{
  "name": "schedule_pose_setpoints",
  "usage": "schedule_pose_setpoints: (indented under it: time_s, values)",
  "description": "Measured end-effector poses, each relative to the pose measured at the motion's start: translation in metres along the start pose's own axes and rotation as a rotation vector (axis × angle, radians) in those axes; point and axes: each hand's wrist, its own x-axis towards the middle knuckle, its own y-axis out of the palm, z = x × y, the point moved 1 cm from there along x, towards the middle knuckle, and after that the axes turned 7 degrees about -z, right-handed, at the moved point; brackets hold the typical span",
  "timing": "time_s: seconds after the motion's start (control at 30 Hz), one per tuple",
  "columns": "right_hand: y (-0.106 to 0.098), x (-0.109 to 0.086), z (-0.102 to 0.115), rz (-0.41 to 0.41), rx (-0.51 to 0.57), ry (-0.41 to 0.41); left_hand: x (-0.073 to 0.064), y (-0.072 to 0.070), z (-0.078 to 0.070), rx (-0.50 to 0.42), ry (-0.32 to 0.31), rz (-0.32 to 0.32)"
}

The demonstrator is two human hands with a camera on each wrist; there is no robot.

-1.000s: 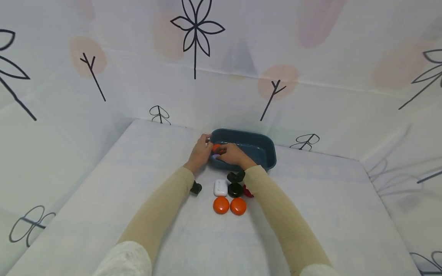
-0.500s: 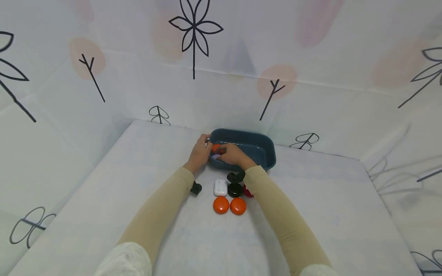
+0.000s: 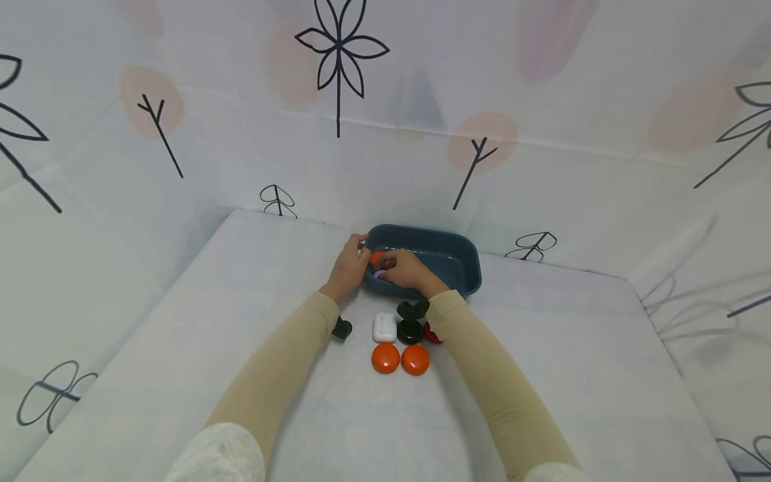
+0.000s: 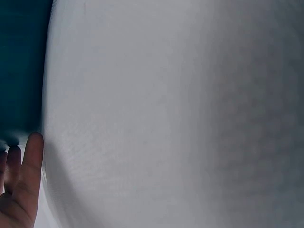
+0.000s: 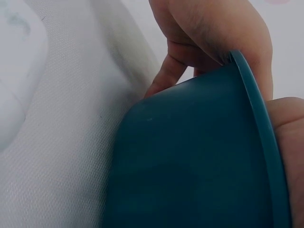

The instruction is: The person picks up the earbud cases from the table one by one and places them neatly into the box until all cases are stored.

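Note:
A dark teal oblong tray (image 3: 454,268) with rounded corners stands at the back of the table. My left hand (image 3: 347,268) rests at its left end; in the left wrist view its straight fingers (image 4: 29,171) touch the tray's outer wall. My right hand (image 3: 406,269) reaches over the front rim into the left end, fingers bent down and pinching a small purple piece (image 3: 378,273), mostly hidden beneath them. Just behind it in the tray lies an orange round piece (image 3: 376,258), partly covered by the fingers. In the right wrist view, the tray wall (image 5: 190,156) hides my right fingertips.
In front of the tray lie a white rounded rectangular piece (image 3: 385,329), a black round piece (image 3: 410,332), a dark bow-shaped piece (image 3: 412,310), a red piece (image 3: 431,335) partly behind the right sleeve and two orange discs (image 3: 385,358). A dark piece (image 3: 343,329) peeks out beside the left sleeve.
The purple piece under the right fingers has shifted slightly to the right and tilted. Both arms and the tray stay almost where they were.

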Motion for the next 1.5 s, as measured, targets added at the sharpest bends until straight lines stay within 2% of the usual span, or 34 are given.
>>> schedule_pose_setpoints:
  time_s: [0.23, 0.47, 0.57, 0.73, 0.87, 1.03, 1.3, 1.5]
  values:
    - [-0.002, -0.001, 0.001, -0.017, 0.006, -0.034, 0.0, -0.001, 0.0, -0.003, -0.004, 0.004]
    - [-0.004, -0.003, 0.001, -0.07, 0.009, -0.063, -0.001, -0.001, 0.0, -0.011, -0.001, 0.009]
    - [-0.004, -0.004, 0.0, -0.11, 0.022, -0.083, 0.0, -0.001, 0.0, -0.008, 0.0, 0.007]
    - [-0.007, -0.007, 0.001, -0.222, 0.039, -0.137, 0.0, 0.0, 0.001, -0.006, 0.002, 0.001]
    - [-0.009, -0.011, 0.003, -0.292, 0.072, -0.145, 0.0, 0.0, 0.001, -0.009, 0.005, -0.005]
    - [-0.012, -0.014, 0.003, -0.335, 0.117, -0.156, 0.0, -0.001, 0.0, -0.011, -0.006, 0.001]
    - [-0.019, -0.022, 0.008, -0.403, 0.129, -0.183, 0.0, -0.002, 0.0, -0.003, -0.009, -0.001]
    - [-0.028, -0.03, 0.009, -0.431, 0.145, -0.159, 0.0, -0.002, -0.001, 0.004, -0.013, 0.003]
